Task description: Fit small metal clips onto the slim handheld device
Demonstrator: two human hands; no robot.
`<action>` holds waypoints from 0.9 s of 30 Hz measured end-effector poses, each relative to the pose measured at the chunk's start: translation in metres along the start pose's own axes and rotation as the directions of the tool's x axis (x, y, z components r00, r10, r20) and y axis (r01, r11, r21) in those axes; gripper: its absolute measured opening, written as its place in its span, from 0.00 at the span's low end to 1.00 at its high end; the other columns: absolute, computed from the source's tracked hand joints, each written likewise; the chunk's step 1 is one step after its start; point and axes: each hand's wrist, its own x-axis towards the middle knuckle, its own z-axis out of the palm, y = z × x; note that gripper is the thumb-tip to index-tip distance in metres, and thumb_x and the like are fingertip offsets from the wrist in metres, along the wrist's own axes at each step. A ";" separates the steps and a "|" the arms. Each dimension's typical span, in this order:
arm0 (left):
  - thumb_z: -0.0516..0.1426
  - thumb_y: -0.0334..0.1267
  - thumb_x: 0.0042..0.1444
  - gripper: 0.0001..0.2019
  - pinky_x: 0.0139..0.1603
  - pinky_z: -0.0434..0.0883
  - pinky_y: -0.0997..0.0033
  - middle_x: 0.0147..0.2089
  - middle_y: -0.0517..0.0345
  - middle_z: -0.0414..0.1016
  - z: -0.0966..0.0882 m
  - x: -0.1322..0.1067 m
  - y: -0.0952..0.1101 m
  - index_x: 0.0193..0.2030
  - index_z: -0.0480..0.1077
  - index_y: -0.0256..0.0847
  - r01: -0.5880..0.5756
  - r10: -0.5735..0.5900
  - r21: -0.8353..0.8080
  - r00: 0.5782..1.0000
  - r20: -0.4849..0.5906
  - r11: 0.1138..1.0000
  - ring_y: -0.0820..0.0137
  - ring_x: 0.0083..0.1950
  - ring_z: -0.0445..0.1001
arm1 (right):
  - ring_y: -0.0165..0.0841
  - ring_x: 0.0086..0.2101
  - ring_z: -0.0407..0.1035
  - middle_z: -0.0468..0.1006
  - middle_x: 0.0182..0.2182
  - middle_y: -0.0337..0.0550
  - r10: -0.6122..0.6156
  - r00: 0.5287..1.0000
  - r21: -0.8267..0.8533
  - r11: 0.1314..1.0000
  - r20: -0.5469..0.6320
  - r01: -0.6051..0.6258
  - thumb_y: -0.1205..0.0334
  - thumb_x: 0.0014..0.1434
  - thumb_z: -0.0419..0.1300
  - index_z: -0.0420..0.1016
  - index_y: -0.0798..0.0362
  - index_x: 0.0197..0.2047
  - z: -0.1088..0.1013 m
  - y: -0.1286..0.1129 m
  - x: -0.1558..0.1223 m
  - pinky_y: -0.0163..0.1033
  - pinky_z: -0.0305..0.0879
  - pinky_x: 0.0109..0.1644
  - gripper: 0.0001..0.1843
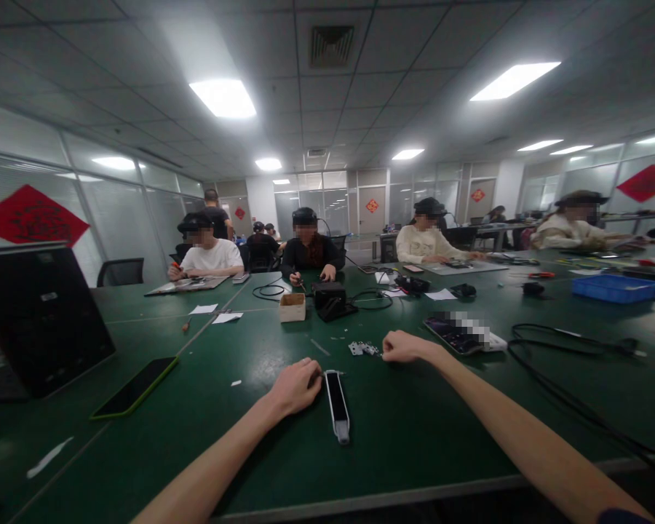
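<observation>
The left hand [300,386] rests on the green table [284,466], its fingers curled in narrow beside the far left end of the device [337,407]; whether it grips anything I cannot tell. The device, slim with a dark face and pale rim, lies flat at the near middle, its grey tip toward the near edge. To the right and farther off, the right hand [407,346] is bent, fingers drawn together at the right end of a small cluster of metal parts [360,349]; whether a part is pinched there I cannot tell. Right of that hand lies a dark slab [445,333], then a black cable [551,397] looping toward the near right. A phone [136,387] with a green edge lies to the left. Farther away stand a small box [292,308] and, at far right, a blue tray [616,291]. A person in black [327,252] sits across the table.
</observation>
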 end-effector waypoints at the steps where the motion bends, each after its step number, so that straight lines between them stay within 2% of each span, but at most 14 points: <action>1: 0.49 0.38 0.59 0.10 0.39 0.66 0.70 0.40 0.54 0.71 -0.001 0.000 0.000 0.42 0.68 0.40 -0.001 0.000 -0.007 1.000 -0.021 1.000 0.68 0.38 0.70 | 0.32 0.31 0.69 0.76 0.31 0.44 -0.021 1.000 0.000 1.000 -0.011 0.021 0.63 0.51 0.57 0.75 0.57 0.31 0.001 -0.005 -0.002 0.32 0.60 0.31 0.08; 4: 0.48 0.39 0.60 0.11 0.39 0.66 0.70 0.42 0.54 0.70 -0.007 -0.002 0.004 0.46 0.66 0.39 -0.005 0.002 -0.023 0.992 -0.125 1.000 0.68 0.39 0.70 | 0.30 0.29 0.66 0.74 0.29 0.43 -0.149 0.987 0.043 0.988 -0.056 0.151 0.62 0.53 0.55 0.72 0.57 0.31 0.013 -0.026 -0.007 0.32 0.59 0.30 0.08; 6: 0.48 0.40 0.61 0.11 0.39 0.66 0.70 0.42 0.55 0.69 -0.010 -0.003 0.009 0.47 0.65 0.39 -0.041 0.034 -0.035 0.983 -0.180 0.999 0.69 0.39 0.70 | 0.28 0.28 0.64 0.72 0.30 0.41 -0.286 0.950 0.075 0.952 -0.122 0.296 0.63 0.53 0.55 0.70 0.57 0.32 0.026 -0.046 -0.010 0.31 0.59 0.30 0.06; 8: 0.50 0.40 0.61 0.10 0.37 0.66 0.71 0.41 0.55 0.70 -0.011 -0.004 0.013 0.46 0.65 0.40 -0.112 0.100 -0.055 0.976 -0.192 0.992 0.70 0.37 0.70 | 0.27 0.27 0.62 0.70 0.29 0.40 -0.432 0.871 0.032 0.892 -0.234 0.451 0.65 0.53 0.54 0.69 0.56 0.31 0.040 -0.067 -0.013 0.31 0.58 0.30 0.04; 11: 0.50 0.35 0.60 0.07 0.37 0.66 0.73 0.39 0.57 0.70 -0.008 -0.006 0.016 0.43 0.67 0.40 -0.242 0.223 -0.093 0.958 -0.181 0.966 0.72 0.36 0.69 | 0.28 0.27 0.59 0.68 0.27 0.39 -0.622 0.692 -0.120 0.769 -0.367 0.628 0.67 0.52 0.55 0.66 0.55 0.30 0.058 -0.091 -0.015 0.33 0.58 0.32 0.01; 13: 0.50 0.33 0.60 0.06 0.38 0.66 0.74 0.37 0.57 0.70 -0.004 -0.006 0.015 0.40 0.67 0.39 -0.294 0.267 -0.122 0.942 -0.203 0.948 0.72 0.36 0.69 | 0.28 0.28 0.59 0.66 0.27 0.39 -0.683 0.598 -0.196 0.712 -0.420 0.675 0.70 0.50 0.55 0.65 0.55 0.30 0.065 -0.098 -0.015 0.33 0.58 0.33 0.02; 15: 0.50 0.33 0.60 0.06 0.38 0.66 0.74 0.36 0.57 0.71 0.000 -0.005 0.012 0.39 0.67 0.39 -0.309 0.267 -0.161 0.934 -0.236 0.937 0.72 0.36 0.69 | 0.29 0.28 0.60 0.66 0.27 0.39 -0.699 0.544 -0.229 0.688 -0.464 0.689 0.71 0.50 0.54 0.64 0.55 0.30 0.069 -0.099 -0.013 0.34 0.58 0.34 0.03; 17: 0.51 0.33 0.59 0.05 0.37 0.66 0.74 0.35 0.58 0.71 0.001 -0.004 0.010 0.39 0.68 0.39 -0.297 0.242 -0.209 0.937 -0.253 0.932 0.73 0.35 0.69 | 0.29 0.29 0.60 0.66 0.28 0.40 -0.700 0.515 -0.237 0.679 -0.495 0.695 0.71 0.51 0.53 0.64 0.55 0.31 0.070 -0.096 -0.011 0.34 0.59 0.34 0.03; 21: 0.53 0.34 0.58 0.04 0.34 0.66 0.76 0.32 0.60 0.72 -0.004 -0.004 0.011 0.37 0.68 0.38 -0.231 0.162 -0.312 0.959 -0.232 0.922 0.74 0.31 0.68 | 0.30 0.31 0.62 0.68 0.30 0.42 -0.685 0.494 -0.233 0.682 -0.536 0.693 0.69 0.56 0.52 0.64 0.55 0.34 0.070 -0.093 -0.011 0.35 0.60 0.36 0.02; 24: 0.54 0.34 0.57 0.04 0.34 0.67 0.76 0.32 0.60 0.72 -0.010 -0.004 0.014 0.37 0.68 0.37 -0.211 0.138 -0.358 0.966 -0.218 0.909 0.74 0.31 0.69 | 0.31 0.33 0.63 0.69 0.32 0.43 -0.677 0.497 -0.231 0.690 -0.543 0.686 0.68 0.59 0.53 0.65 0.55 0.36 0.070 -0.093 -0.012 0.37 0.61 0.38 0.02; 27: 0.55 0.34 0.57 0.04 0.34 0.68 0.75 0.34 0.59 0.71 -0.012 -0.005 0.014 0.37 0.68 0.37 -0.217 0.146 -0.356 0.965 -0.217 0.909 0.74 0.33 0.69 | 0.32 0.35 0.64 0.70 0.33 0.44 -0.667 0.524 -0.219 0.705 -0.530 0.675 0.66 0.61 0.53 0.66 0.55 0.38 0.069 -0.093 -0.013 0.38 0.62 0.41 0.02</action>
